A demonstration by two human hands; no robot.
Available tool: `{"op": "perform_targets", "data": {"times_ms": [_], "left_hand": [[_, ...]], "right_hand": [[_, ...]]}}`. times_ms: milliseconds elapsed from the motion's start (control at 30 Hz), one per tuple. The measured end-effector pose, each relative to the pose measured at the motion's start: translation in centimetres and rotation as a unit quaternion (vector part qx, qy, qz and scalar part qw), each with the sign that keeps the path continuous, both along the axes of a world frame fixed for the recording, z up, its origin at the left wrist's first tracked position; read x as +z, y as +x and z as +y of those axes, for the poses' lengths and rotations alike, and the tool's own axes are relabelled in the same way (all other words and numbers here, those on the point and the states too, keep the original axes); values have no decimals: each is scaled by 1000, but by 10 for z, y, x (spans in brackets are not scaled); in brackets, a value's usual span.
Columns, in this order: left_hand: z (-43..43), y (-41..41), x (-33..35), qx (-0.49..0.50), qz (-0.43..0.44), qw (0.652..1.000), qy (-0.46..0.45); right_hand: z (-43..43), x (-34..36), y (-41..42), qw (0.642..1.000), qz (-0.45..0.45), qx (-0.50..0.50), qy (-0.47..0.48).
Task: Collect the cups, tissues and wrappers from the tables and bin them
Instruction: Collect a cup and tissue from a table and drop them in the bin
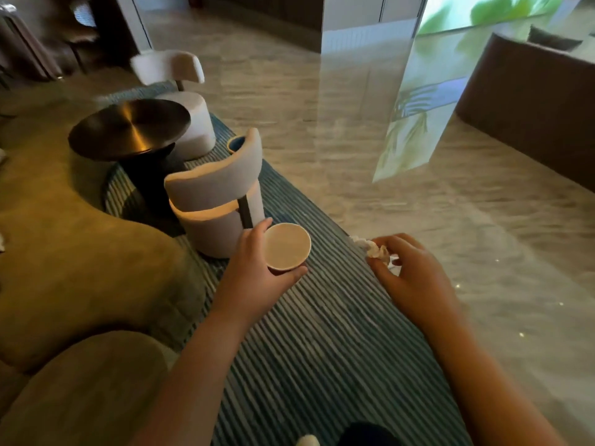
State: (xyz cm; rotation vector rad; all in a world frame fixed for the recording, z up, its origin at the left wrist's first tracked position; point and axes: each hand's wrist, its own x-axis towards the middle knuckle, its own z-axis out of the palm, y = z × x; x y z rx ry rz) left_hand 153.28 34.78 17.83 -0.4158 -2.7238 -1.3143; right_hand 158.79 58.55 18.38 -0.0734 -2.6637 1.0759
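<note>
My left hand (254, 268) grips a beige paper cup (286, 246) by its side, the cup's open mouth tilted toward me and showing nothing inside. To its right, my right hand (415, 278) is closed around a crumpled white tissue (375, 249), part of which sticks out past the fingers. Both hands hover over the striped blue rug (322, 342). A blue-rimmed round container (236, 143), possibly a bin, peeks out behind the nearer chair.
A round dark metal side table (128, 127) stands ahead on the left between two white upholstered chairs (219, 201) (180, 91). A curved tan sofa (64, 252) fills the left side. Polished marble floor (418, 204) spreads to the right, with a brown bench (531, 101) beyond.
</note>
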Motion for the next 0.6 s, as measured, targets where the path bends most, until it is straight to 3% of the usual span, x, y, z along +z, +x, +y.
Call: {"op": "perform_targets", "data": {"times_ms": [333, 600], "left_hand": [[90, -252, -24, 38, 8, 998, -46], [125, -449, -17, 131, 3, 990, -45]], "right_hand": [[100, -44, -275, 999, 5, 4, -44], [150, -22, -530, 996, 11, 74, -52]]}}
